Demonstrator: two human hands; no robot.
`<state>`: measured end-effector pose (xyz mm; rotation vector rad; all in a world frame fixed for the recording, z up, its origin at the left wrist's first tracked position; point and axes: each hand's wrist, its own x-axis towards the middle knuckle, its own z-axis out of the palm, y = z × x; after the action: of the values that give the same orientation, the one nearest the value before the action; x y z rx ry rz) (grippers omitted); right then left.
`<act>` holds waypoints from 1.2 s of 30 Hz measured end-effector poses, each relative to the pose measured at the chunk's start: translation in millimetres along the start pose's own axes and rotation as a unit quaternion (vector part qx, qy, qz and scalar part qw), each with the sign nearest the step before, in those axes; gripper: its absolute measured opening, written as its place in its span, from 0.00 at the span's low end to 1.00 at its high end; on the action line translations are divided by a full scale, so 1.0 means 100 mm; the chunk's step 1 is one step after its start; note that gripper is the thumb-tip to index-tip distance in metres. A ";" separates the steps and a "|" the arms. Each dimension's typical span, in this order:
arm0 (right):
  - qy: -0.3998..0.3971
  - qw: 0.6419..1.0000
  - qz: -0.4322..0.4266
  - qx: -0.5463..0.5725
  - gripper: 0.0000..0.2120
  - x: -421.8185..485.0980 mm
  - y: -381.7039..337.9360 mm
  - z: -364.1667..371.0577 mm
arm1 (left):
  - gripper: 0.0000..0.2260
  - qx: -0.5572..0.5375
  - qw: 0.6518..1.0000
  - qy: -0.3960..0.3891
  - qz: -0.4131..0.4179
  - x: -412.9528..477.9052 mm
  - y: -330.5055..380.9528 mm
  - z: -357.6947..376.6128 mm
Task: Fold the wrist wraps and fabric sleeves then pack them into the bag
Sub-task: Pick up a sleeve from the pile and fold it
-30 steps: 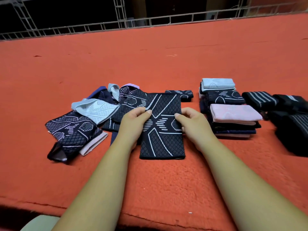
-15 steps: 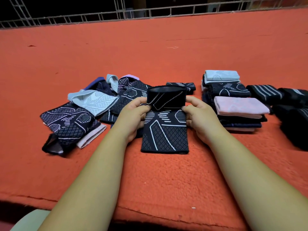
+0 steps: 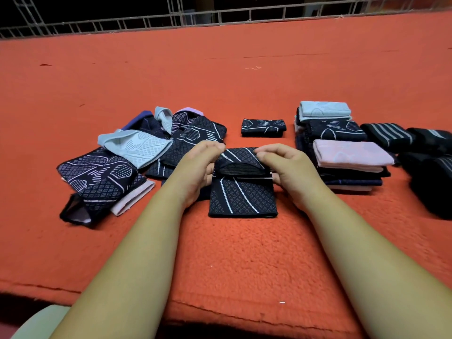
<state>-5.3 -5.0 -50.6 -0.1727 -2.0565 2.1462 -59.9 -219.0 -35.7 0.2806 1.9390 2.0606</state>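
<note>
Sleeve [image 3: 242,196] sits dead centre of the frame on the tabletop [image 3: 220,81], long axis running top-to-bottom in the picture. I've got the left hand [image 3: 200,167] and right hand [image 3: 288,167] pinching its upper flap from either side, fingers [image 3: 269,152] curled on fabric, both equally near. The flap looks doubled over toward the lower edge, I think; it's a bit blurry. So the next pull goes straight down-frame.

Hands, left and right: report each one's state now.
Left hand: pinches the folded-over end of the black patterned sleeve.
Right hand: pinches the same end.
</note>
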 end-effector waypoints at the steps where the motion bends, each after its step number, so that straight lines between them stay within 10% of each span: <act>1: -0.003 0.999 -0.007 -0.037 0.06 -0.02 0.01 0.00 | 0.07 0.019 1.000 -0.009 0.009 0.00 -0.02 -0.01; 10: -0.018 0.997 -0.047 -0.051 0.25 -0.05 -0.01 0.02 | 0.21 0.022 0.999 0.008 0.024 0.05 -0.13 -0.02; 15: -0.034 0.990 -0.012 -0.136 0.06 0.01 0.05 -0.01 | 0.17 -0.034 0.999 0.024 0.030 0.03 -0.09 -0.04; 25: 0.015 0.996 -0.051 -0.070 0.07 -0.04 -0.03 0.01 | 0.07 0.009 0.999 0.000 0.041 -0.05 -0.05 0.00; 36: -0.058 0.998 0.004 0.030 0.12 -0.02 -0.02 0.02 | 0.19 -0.089 0.996 0.016 0.006 0.00 0.00 -0.04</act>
<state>-3.9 -6.9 -48.9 -0.0505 -2.0512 2.2710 -61.5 -222.6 -36.4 0.2212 1.7586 2.2411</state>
